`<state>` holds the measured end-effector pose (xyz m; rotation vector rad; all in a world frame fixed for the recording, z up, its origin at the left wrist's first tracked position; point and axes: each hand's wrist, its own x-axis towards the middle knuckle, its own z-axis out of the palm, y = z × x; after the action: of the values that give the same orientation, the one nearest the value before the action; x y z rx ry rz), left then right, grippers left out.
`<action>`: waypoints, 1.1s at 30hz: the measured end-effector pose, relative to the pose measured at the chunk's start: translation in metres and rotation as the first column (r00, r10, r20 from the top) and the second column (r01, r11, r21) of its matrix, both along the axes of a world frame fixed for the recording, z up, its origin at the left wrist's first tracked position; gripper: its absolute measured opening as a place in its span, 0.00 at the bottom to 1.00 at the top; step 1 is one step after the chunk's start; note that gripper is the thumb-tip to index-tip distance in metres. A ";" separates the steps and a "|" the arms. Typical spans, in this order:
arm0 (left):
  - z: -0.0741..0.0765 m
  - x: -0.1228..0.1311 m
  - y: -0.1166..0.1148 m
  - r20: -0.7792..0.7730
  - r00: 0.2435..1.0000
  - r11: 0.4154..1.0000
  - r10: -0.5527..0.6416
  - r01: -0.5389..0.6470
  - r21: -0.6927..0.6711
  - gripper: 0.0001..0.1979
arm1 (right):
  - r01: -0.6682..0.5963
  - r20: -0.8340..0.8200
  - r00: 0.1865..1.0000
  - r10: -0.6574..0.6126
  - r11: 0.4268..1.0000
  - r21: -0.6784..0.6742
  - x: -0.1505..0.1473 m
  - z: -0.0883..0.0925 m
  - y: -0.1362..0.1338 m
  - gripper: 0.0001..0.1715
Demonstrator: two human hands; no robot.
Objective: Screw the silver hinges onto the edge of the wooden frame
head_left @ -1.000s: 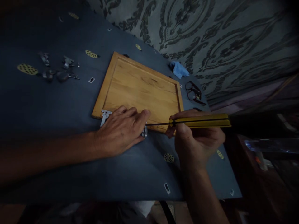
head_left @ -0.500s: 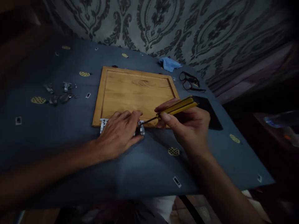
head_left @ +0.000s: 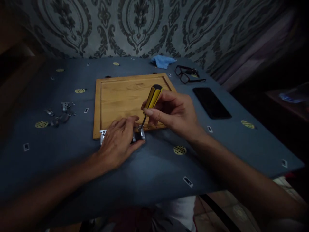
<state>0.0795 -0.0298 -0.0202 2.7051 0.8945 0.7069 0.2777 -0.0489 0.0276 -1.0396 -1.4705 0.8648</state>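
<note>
My right hand [head_left: 176, 111] is closed round the yellow and black handle of a screwdriver [head_left: 154, 96], pinched near the shaft. The screwdriver leans steeply, its tip at a silver metal hinge [head_left: 142, 133] on the near edge of a framed wooden panel [head_left: 125, 101]. Curled over that same edge, my left hand [head_left: 118, 138] grips the hinge, thumb along its front and fingers on top. Another bit of silver hinge [head_left: 103, 132] shows left of the fingers. My palm hides whatever lies between, and the screw at the tip is too small to make out.
Several loose metal hinges [head_left: 64, 107] lie left of the panel on the blue patterned tablecloth [head_left: 159, 170]. To the right are a black phone [head_left: 212, 103] and eyeglasses [head_left: 184, 77]. A blue cloth [head_left: 163, 61] rests near the patterned wall [head_left: 137, 29].
The screwdriver has swung from a low slant to a steep, near-upright one, with my right hand moving left. My left hand stays on the hinge. The view has shifted, uncovering the whole phone.
</note>
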 end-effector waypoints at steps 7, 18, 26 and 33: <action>0.001 -0.001 0.000 0.021 1.000 1.000 -0.013 0.014 -0.019 0.34 | 0.067 -0.048 0.997 -0.066 0.998 0.018 -0.001 -0.008 -0.010 0.19; -0.001 -0.002 0.000 0.027 0.999 0.999 -0.016 0.017 -0.030 0.32 | 0.147 -0.023 0.989 -0.146 0.985 0.086 -0.003 -0.012 -0.021 0.21; 0.001 0.000 0.001 -0.033 0.999 0.997 0.013 -0.015 -0.070 0.29 | 0.060 -0.062 0.996 -0.058 0.998 0.026 -0.001 -0.017 -0.020 0.19; 0.002 0.000 -0.001 -0.060 0.998 0.992 0.036 -0.043 -0.119 0.29 | 0.065 -0.075 0.995 -0.060 0.996 0.055 -0.005 -0.019 -0.016 0.19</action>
<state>0.0796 -0.0309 -0.0181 2.6203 0.9744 0.5651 0.2731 -0.0651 0.0089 -0.9963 -1.3862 0.8039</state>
